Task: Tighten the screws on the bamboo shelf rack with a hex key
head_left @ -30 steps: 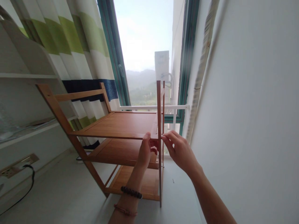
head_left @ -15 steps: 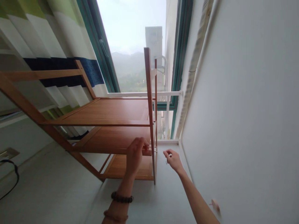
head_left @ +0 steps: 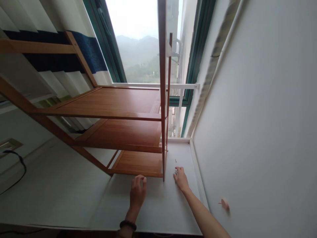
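Observation:
My left hand (head_left: 138,191) is just in front of the bottom shelf's front edge, fingers curled in towards the thumb. Whatever those fingers may hold is hidden. A wooden shelf unit (head_left: 119,129) with three reddish-brown tiers stands on the white surface (head_left: 153,211). To the right of its front post (head_left: 162,99), my right hand (head_left: 181,178) is low over that surface. Its thumb and forefinger are bent around a small thin dark piece, too small to name. Just beyond those fingertips lies a small thin screw-like piece (head_left: 176,160).
A white wall (head_left: 260,115) with a pink hook-like piece (head_left: 225,204) runs along the right. Behind the unit are a green-framed window (head_left: 138,59) and a white rail (head_left: 183,86). A striped curtain (head_left: 91,49) hangs at the left, above a black cable (head_left: 23,165).
Both hands have come down and nearer to me, the left away from the middle tier. My right thumb and forefinger have parted a little. The view has tilted down and moved closer.

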The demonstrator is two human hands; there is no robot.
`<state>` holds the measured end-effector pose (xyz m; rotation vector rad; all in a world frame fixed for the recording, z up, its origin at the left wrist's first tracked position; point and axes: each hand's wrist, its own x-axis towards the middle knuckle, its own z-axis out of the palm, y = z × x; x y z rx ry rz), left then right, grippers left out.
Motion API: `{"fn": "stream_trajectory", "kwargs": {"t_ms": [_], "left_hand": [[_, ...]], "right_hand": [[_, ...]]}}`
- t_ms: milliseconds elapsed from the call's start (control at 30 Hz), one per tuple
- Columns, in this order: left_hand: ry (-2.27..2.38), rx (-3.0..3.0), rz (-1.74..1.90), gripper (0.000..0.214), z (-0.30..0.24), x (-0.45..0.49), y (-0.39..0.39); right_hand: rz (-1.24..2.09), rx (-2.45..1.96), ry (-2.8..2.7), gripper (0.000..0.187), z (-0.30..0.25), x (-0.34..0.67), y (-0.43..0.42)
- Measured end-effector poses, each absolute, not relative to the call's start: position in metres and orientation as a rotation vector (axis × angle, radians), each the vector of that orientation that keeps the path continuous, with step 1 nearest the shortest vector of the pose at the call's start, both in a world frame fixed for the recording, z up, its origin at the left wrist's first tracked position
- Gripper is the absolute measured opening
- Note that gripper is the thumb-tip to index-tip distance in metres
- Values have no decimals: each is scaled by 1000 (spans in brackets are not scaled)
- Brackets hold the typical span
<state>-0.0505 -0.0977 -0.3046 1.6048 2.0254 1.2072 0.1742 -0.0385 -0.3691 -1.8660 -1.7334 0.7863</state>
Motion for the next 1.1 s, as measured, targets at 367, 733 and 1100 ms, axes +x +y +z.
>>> {"fn": "stream_trajectory", "kwargs": {"t_ms": [367,733,1100], "left_hand": [[2555,1921,452,55,-419,-85,-135],[2194,1195,883,57,-363,-67,-112],[1214,1097,1518,36,-163,2,-83]], "right_hand": [[508,-1841,-1701,49,-397,185,-69],[641,-1638,-1326,56,-327,172,-39],[958,-842,-1387,20,-149,146,-50]]}}
